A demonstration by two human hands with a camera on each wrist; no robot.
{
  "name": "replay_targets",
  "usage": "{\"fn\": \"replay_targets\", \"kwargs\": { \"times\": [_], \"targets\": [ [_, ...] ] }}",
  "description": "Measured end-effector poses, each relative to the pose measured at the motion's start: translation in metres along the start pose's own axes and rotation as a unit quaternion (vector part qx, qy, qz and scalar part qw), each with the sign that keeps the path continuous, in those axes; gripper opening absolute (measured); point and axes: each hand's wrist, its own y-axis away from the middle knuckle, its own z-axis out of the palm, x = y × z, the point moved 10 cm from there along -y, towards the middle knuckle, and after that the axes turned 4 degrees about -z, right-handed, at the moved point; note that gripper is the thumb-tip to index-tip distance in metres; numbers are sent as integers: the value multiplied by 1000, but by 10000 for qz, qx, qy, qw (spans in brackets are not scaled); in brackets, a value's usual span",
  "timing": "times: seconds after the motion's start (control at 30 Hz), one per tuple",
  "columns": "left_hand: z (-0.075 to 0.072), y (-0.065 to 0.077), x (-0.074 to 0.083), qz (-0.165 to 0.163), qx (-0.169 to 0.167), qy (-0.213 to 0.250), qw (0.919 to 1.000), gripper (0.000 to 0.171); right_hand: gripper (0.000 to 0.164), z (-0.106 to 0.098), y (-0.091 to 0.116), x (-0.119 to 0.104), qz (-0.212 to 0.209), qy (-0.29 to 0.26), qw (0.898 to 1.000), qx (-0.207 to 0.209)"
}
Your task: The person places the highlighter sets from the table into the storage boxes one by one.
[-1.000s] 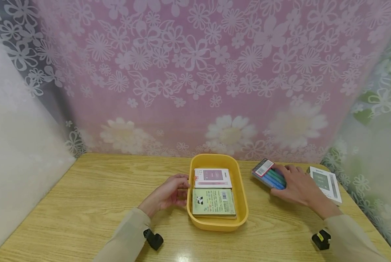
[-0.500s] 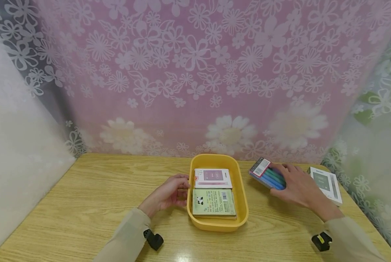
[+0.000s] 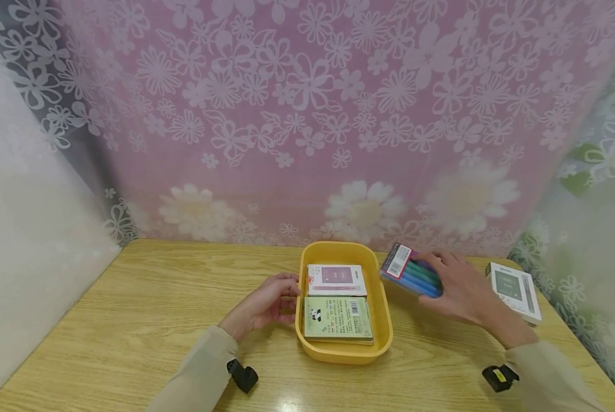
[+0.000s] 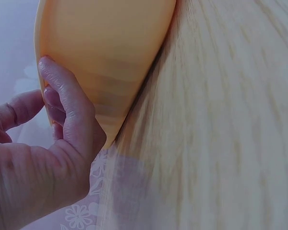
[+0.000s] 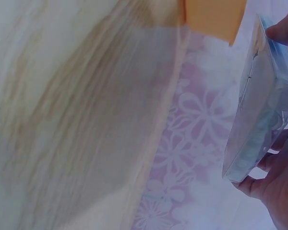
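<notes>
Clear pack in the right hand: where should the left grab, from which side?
Likely the barcode end of the clear pack, from the left: that end juts free, while the right hand covers the other. Flat, boxy shape suits pinching.

head: soft, even light | glare on near tabletop (image 3: 183,309) | wrist views: hazy, bluish, soft-focused
</notes>
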Motion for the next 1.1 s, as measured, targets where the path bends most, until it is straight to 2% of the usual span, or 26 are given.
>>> {"fn": "replay_targets", "kwargs": {
  "times": [0.57,0.87,1.1],
  "targets": [
    [-2,-1,0,-53,99,77,9999,48,70,-5,-26,-45,-668,-225,9974,-124],
    [-1,1,1,-23,81,84,9999,47,70,1,-37,-62,-989,-266,9947,-65],
    [-1,2,1,-20,124,82,9999,46,71,7,-49,-76,-1056,-338,9935,-273]
  ]
}}
